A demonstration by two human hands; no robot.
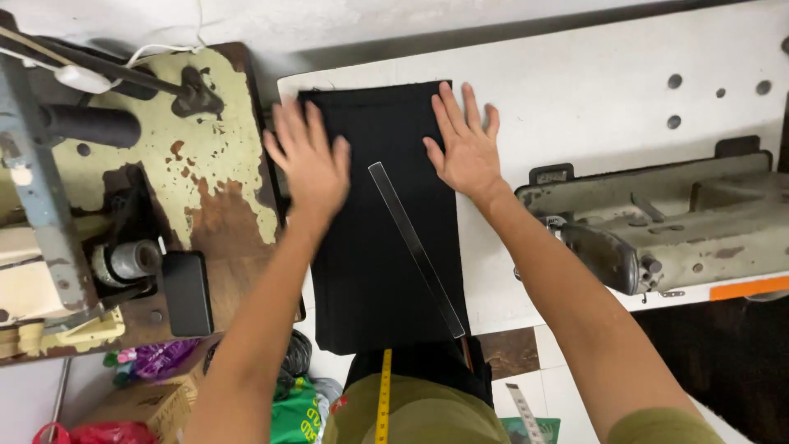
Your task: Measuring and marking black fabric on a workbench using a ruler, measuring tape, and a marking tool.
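Observation:
A folded piece of black fabric (366, 271) lies on a white table (592, 90) in front of me. My left hand (308, 160) is spread flat on the fabric's upper left part. My right hand (467, 144) presses flat on the fabric's upper right edge, partly on the table. A clear plastic ruler (415, 247) lies slanted across the fabric between my forearms, untouched. A yellow measuring tape (384, 395) hangs down my front.
A worn sewing machine (666, 222) lies tipped over at the right. An old machine table with peeling green paint (222, 164), a spool (131, 259) and a black phone (187, 292) stands at the left. Bags and a cardboard box (140, 403) sit on the floor.

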